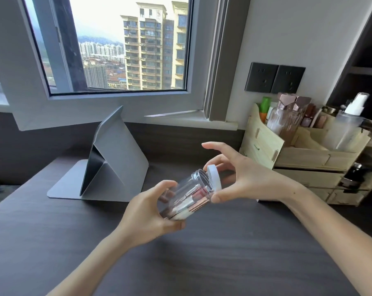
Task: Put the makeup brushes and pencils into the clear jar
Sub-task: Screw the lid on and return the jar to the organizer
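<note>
My left hand [147,212] grips the bottom end of the clear jar [186,194], which is tilted with its threaded mouth pointing up and to the right, above the dark desk. Inside the jar lie makeup brushes [194,202] with white handles and rose-gold ferrules. My right hand [242,176] holds the white lid [214,176] at the jar's mouth, between thumb and fingers, with the index finger stretched out. The lid stands on edge beside the opening, off the thread.
A grey tablet in a folded stand case [110,159] stands at the back left of the desk [223,253]. A wooden organiser [304,154] with bottles and cosmetics sits at the right. Behind is a window and two wall sockets [274,79].
</note>
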### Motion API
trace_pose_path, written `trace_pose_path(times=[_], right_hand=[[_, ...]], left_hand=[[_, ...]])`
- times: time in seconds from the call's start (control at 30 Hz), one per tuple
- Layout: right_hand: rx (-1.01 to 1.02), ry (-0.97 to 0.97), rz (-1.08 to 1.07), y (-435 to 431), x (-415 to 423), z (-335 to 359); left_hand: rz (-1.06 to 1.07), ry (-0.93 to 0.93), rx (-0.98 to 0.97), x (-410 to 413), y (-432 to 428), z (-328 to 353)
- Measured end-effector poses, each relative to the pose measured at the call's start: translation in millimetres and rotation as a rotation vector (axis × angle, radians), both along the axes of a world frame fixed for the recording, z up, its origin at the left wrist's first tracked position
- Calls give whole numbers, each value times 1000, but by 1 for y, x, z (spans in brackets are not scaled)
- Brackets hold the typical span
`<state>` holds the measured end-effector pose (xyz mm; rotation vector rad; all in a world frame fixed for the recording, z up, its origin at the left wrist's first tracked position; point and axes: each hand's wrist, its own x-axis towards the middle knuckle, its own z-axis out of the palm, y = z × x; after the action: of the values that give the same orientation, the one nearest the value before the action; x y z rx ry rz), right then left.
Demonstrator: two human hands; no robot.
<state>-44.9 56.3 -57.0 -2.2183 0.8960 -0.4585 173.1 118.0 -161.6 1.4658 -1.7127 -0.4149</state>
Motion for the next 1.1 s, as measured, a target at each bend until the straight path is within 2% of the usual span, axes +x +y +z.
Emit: trace_pose_path(times=[0.23,0.43,0.53,0.63,0.7,0.77,0.87,1.1], right_hand=[[-115,113,75,0,2,13],[-93,149,138,-6,1,16],[-60,134,66,-4,7,11],[-115,118,-111,0,19,1],[-122,158,-133,-1,16,0],[-62,207,-45,-2,8,5],[3,150,69,-5,-2,11],[-294,226,-29,4,4,0]], left_hand=[[-109,97,180,1,-4,15],[-213,243,280,-2,0,22],[-226,320,293,-4,4,24],[-204,358,276,-10,5,25],[-197,360,267,-12,4,25],[-192,347,267,-11,4,26],[-209,329,269,-8,3,29],[-253,295,272,-19,4,22]])
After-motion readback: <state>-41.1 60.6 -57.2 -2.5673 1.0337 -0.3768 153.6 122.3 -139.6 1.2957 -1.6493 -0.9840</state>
